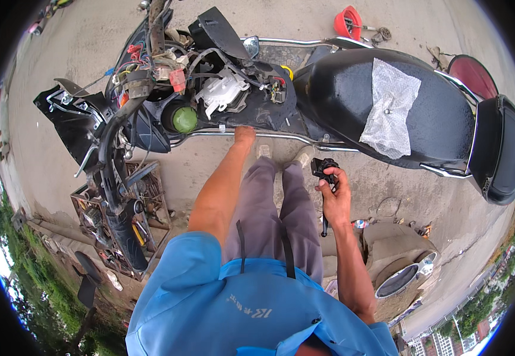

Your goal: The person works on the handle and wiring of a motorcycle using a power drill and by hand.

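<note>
A partly dismantled black scooter (328, 89) lies across my view, with loose wiring (145, 65), a white plastic part (222, 95) and a green cap (184, 120) in its front section. My left hand (244, 135) has its fingers curled over the near edge of the footboard, by the chrome rail (275, 136). My right hand (336, 188) grips a black mechanical part (323, 168) with a lever hanging below, held short of the scooter's body. Crumpled bubble wrap (388, 107) lies on the seat.
A rusty tool crate (86, 199) stands at lower left, near the handlebar. Beyond the scooter a red helmet-like bowl (346, 22) sits on the concrete with metal pieces. Some grey container-like objects (397, 249) are at lower right, beside my right forearm.
</note>
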A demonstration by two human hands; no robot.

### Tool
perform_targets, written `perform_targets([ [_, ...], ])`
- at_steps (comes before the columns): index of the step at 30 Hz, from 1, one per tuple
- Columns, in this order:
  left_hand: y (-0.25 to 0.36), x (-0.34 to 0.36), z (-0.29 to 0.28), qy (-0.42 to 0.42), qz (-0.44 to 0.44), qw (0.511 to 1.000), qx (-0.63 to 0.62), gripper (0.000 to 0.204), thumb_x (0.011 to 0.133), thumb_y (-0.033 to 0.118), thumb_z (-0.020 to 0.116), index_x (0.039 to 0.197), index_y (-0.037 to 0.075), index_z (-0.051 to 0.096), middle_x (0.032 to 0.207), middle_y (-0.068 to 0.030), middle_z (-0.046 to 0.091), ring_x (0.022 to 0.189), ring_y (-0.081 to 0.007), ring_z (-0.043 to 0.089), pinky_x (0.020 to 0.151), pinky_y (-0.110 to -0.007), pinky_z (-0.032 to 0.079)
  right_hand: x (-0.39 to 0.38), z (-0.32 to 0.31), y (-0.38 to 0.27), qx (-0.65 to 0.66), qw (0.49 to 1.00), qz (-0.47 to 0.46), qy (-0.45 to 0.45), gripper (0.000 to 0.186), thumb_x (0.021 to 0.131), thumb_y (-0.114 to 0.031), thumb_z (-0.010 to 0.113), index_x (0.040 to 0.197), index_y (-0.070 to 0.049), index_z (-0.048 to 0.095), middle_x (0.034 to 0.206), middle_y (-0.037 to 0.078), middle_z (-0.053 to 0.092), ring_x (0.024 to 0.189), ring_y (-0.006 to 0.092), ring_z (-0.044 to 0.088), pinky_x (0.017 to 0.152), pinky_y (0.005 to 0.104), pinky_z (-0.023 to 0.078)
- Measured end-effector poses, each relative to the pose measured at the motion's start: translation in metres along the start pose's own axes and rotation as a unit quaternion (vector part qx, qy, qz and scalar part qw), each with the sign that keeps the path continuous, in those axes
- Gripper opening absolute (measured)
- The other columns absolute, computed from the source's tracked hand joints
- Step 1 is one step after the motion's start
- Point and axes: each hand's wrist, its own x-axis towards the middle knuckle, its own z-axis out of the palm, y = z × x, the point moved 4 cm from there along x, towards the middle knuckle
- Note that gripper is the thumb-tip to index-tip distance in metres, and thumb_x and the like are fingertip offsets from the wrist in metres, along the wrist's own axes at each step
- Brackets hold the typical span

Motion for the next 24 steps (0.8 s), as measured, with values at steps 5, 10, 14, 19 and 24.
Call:
perform_targets([
  [5,0.017,0.046,-0.022,0.061,-0.014,0.997,0.035,0.023,0.094,0.02,0.057,0.11,0.003,0.056,0.097,-0.0079,0.061,0.083,-0.0193,0.06,0.069,-0.033,0.051,0.009,0.016,0.043,0.036,0.998,0.051,0.002,0.03,0.09,0.007,0.059,0.116,-0.008,0.054,0.108,0.006,0.056,0.086,0.0136,0.059,0.077,0.0268,0.05],
  [10,0.025,-0.018,-0.014,-0.04,-0.029,0.998,-0.042,0.041,0.095,0.035,0.06,0.121,0.004,0.054,0.11,-0.0108,0.062,0.098,-0.024,0.061,0.082,-0.037,0.053,0.026,0.037,0.058,-0.011,0.999,0.005,-0.033,0.035,0.084,0.012,0.06,0.113,-0.009,0.058,0.117,0.005,0.05,0.107,0.0174,0.051,0.088,0.0269,0.045],
  [14,0.049,-0.158,0.019,-0.342,-0.21,0.882,-0.246,0.057,0.095,0.05,0.057,0.133,0.008,0.05,0.128,-0.0139,0.059,0.115,-0.0313,0.059,0.096,-0.045,0.049,0.027,0.052,0.048,-0.036,0.995,-0.053,-0.076,0.036,0.083,0.01,0.063,0.113,-0.009,0.057,0.119,0.005,0.053,0.11,0.0181,0.054,0.087,0.0278,0.048],
  [19,0.036,-0.234,0.035,-0.343,-0.179,0.852,-0.353,0.049,0.097,0.042,0.056,0.132,0.009,0.049,0.119,-0.0123,0.061,0.106,-0.0279,0.063,0.087,-0.046,0.053,0.012,0.059,0.038,-0.219,0.957,-0.072,-0.177,0.031,0.085,0.005,0.062,0.112,-0.01,0.057,0.128,0.009,0.057,0.107,0.0293,0.061,0.086,0.0365,0.056],
  [24,0.0,-0.249,0.022,-0.238,-0.1,0.88,-0.398,0.033,0.097,0.03,0.057,0.122,0.008,0.052,0.107,-0.0098,0.064,0.091,-0.0263,0.067,0.078,-0.046,0.056,0.002,0.06,0.019,-0.372,0.855,-0.235,-0.275,0.022,0.089,-0.005,0.06,0.111,-0.009,0.058,0.133,0.007,0.057,0.113,0.0305,0.061,0.088,0.0424,0.055],
])
